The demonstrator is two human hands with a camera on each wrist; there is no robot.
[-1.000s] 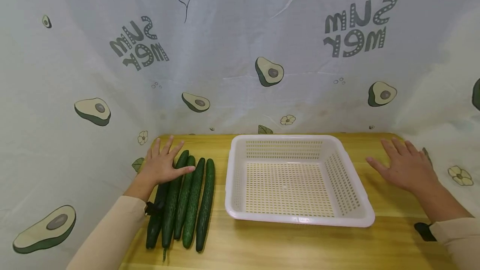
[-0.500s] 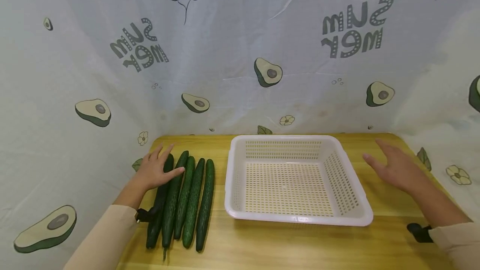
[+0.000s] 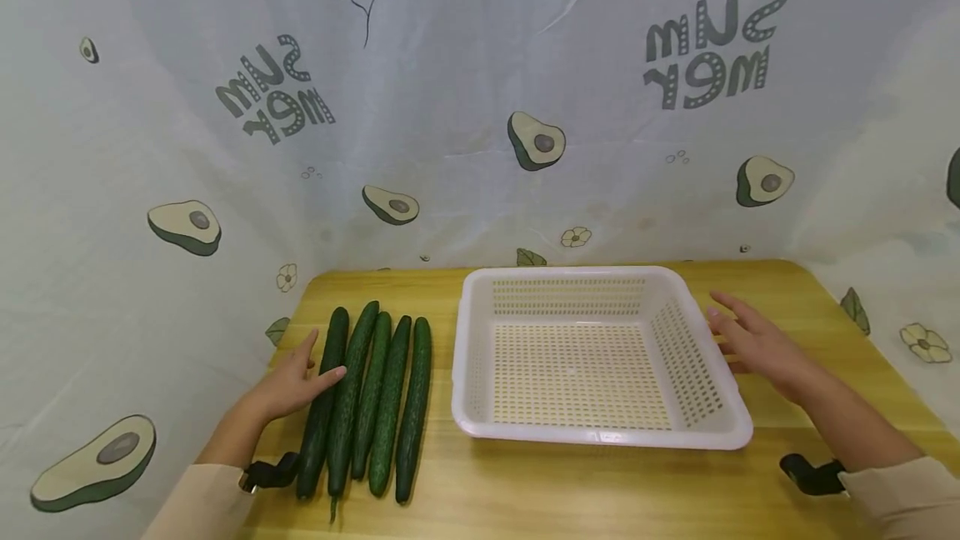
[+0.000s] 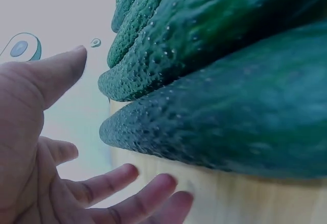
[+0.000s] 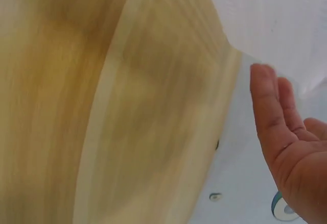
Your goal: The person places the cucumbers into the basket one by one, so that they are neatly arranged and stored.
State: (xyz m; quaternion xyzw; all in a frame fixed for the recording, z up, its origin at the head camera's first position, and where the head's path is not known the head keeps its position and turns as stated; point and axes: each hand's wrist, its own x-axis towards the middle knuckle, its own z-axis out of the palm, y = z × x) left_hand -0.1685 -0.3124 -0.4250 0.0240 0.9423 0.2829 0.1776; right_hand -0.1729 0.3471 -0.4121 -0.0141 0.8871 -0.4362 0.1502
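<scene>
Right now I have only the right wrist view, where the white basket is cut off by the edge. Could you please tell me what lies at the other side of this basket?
Observer: Five cucumbers lie side by side on the table, left of the white basket in the head view.
Operator: Thank you. Is something close to them?
Observer: Yes, the left hand is nearest to the leftmost cucumber.
Operator: And to which direction does the basket open?
Observer: Its open top faces upward.
</scene>
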